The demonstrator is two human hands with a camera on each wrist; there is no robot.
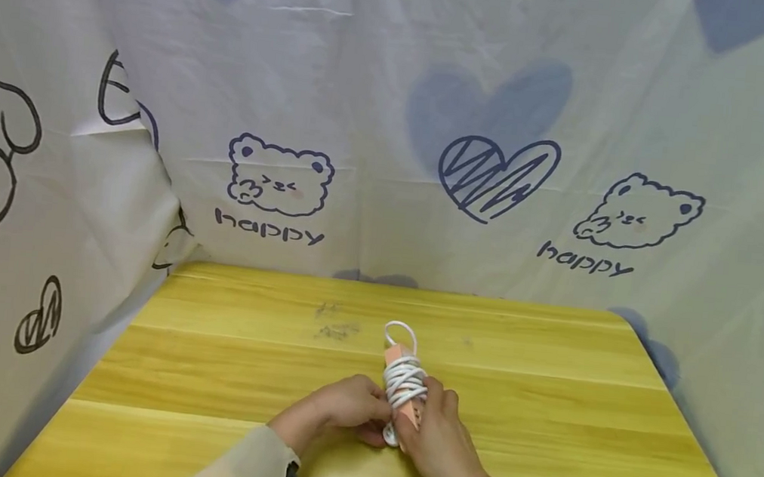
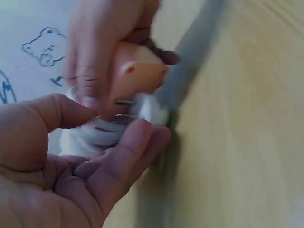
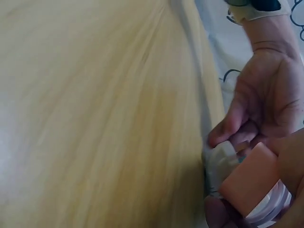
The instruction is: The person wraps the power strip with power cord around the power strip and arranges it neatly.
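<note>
A pink power strip [image 1: 412, 412] stands tilted over the table with its white cord [image 1: 405, 381] wound several times round its middle. My right hand [image 1: 443, 435] grips the strip from the right, fingers along its side. At its near end is a white plug [image 2: 153, 110], its metal prongs showing beside the strip in the left wrist view. My left hand [image 1: 355, 407] holds the plug with curled fingertips, while its thumb [image 2: 71, 113] lies near the cord windings. A loose cord loop [image 1: 403, 327] sticks up at the far end.
The wood-grain table [image 1: 208, 360] spreads around both hands. A pale cloth [image 1: 379, 117] printed with hearts and bears hangs behind it and along the sides. Dark scribbles [image 1: 337, 330] mark the tabletop beyond the strip.
</note>
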